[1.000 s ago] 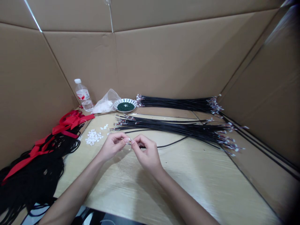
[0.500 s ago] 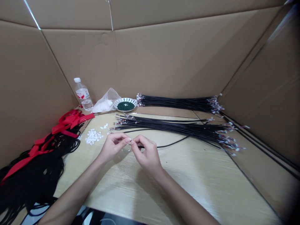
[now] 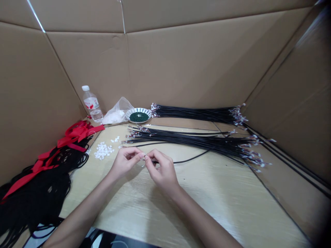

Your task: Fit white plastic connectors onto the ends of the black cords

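The left, back and right of the frame are filled by cardboard walls [image 3: 181, 65], with the pale wooden bench [image 3: 219, 196] enclosed below them. The lower left is occupied by a heap of black cords [image 3: 38, 193], across the top of which red ribbons [image 3: 77, 132] are draped. A front cable bundle [image 3: 196, 139] is laid across the centre right, its ends tipped with fine wires and white bits; a similar rear cable bundle [image 3: 193, 113] is set against the back wall.

At the centre, a single black cable [image 3: 190, 159] is pinched near its end between thumb and forefinger of the right hand [image 3: 162, 168] and is trailed rightward to the front bundle. By the left hand [image 3: 126, 160], just beside it, a small pale piece [image 3: 143, 157], too small to identify, is pinched between thumb and forefinger.

At upper left, a bottle [image 3: 91, 104] is stood upright, followed rightward by a clear plastic bag [image 3: 116, 115] and a plate [image 3: 148, 113] filled with green grains [image 3: 139, 117]. Small white pieces [image 3: 103, 150] are scattered left of the hands.
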A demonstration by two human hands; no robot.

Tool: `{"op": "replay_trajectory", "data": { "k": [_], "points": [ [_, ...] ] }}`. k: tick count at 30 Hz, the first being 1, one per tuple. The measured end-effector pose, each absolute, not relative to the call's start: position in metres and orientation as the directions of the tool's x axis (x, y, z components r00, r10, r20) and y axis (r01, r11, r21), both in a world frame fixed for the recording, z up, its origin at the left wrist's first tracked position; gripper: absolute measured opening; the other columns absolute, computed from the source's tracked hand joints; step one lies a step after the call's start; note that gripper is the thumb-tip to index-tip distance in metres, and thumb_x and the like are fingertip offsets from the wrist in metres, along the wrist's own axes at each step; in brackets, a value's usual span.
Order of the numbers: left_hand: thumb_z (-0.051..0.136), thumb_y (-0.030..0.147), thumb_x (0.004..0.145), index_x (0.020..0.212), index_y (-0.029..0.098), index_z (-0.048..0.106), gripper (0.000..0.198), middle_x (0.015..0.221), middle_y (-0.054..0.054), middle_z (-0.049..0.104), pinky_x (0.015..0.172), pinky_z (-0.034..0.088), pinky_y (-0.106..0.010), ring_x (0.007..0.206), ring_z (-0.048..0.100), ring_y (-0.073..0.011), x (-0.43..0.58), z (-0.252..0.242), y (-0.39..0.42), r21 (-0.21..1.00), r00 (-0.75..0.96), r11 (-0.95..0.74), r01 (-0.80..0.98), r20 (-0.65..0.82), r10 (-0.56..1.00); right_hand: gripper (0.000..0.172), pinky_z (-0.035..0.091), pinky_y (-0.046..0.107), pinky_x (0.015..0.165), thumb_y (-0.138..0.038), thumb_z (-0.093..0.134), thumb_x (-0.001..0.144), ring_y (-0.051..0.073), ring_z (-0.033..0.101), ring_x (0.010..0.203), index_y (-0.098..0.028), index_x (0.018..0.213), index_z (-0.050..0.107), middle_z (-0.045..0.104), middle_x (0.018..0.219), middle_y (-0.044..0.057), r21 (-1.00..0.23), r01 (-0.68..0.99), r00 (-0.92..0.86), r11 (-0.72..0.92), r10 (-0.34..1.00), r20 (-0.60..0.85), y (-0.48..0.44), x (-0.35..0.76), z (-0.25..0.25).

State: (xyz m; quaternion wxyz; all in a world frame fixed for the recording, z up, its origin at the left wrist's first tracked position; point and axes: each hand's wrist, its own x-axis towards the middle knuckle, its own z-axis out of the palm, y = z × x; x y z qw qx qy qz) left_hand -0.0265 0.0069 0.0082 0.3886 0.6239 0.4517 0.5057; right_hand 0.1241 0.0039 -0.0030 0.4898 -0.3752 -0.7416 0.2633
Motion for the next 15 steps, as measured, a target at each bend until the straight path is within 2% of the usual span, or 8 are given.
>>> {"op": "replay_trajectory", "data": {
  "k": [15],
  "points": [
    [0.066,0.036,0.074,0.063,0.011,0.068,0.028,0.055,-0.003,0.061,0.047,0.034,-0.019,0.049,0.046,-0.0093,-0.0277,0.0055,0.0079,0.915,0.087,-0.335,0.226,0.324,0.942,0.017,0.037,0.022,0.055,-0.02,0.047,0.087,0.011,0.051,0.057,-0.018,0.07,0.051,0.056,0.064,0.0,-0.728,0.318,-0.243,0.608,0.794,0.557,0.0052,0.1243,-0.0049]
  ]
}}
